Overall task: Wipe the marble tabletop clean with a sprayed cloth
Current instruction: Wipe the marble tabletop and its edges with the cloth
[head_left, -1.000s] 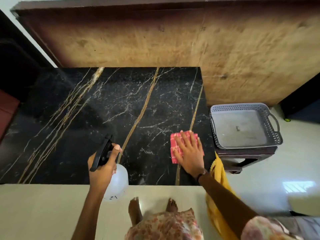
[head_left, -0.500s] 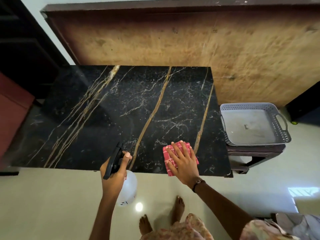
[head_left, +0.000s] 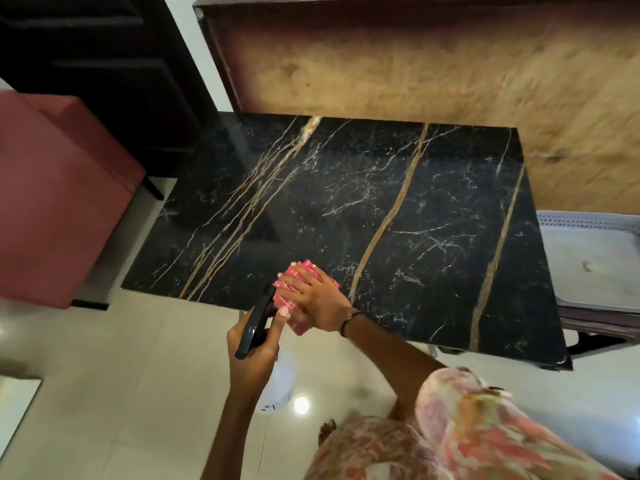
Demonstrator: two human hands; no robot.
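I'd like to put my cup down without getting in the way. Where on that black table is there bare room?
The marble tabletop is bare from the wooden panel at the back down to its near edge, except at the near-left edge. There the right hand presses the pink cloth, beside the left hand holding the spray bottle.

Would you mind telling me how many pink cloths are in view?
1: the pink cloth lies near the marble tabletop's front edge, under the flat right hand, beside the left hand's spray bottle.

Black marble tabletop point(head_left: 433, 188) w/ gold veins; pink cloth point(head_left: 304, 292) on near edge.
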